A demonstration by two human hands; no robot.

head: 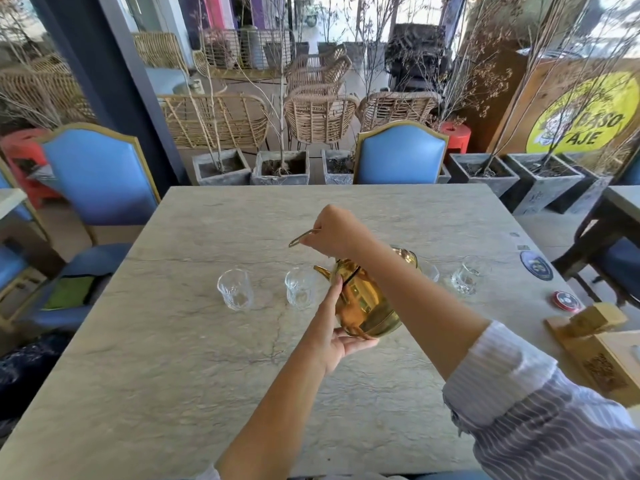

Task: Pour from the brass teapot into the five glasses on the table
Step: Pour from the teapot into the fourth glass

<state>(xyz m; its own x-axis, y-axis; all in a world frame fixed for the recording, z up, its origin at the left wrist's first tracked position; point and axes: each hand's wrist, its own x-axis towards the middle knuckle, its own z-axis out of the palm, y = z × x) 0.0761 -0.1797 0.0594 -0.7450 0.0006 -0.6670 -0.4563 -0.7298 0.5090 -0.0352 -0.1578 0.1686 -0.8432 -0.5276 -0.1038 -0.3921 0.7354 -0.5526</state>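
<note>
Head view is showing the table (207,341) carrying the glasses in a row. Above the second glass (300,287), the teapot (367,303) is tilting: right hand (334,232) gripping its handle, left hand (341,336) cupping the base, fingers pressed together; flow probably unseen.

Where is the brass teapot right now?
In the head view, the shiny brass teapot is lifted mid-table, its handle in the right hand, base on the left hand, spout toward the second clear glass.

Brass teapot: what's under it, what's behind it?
Under the brass teapot: the left hand cupping its base, above the table. Behind: one glass partly visible; the right forearm covers anything else.
</note>
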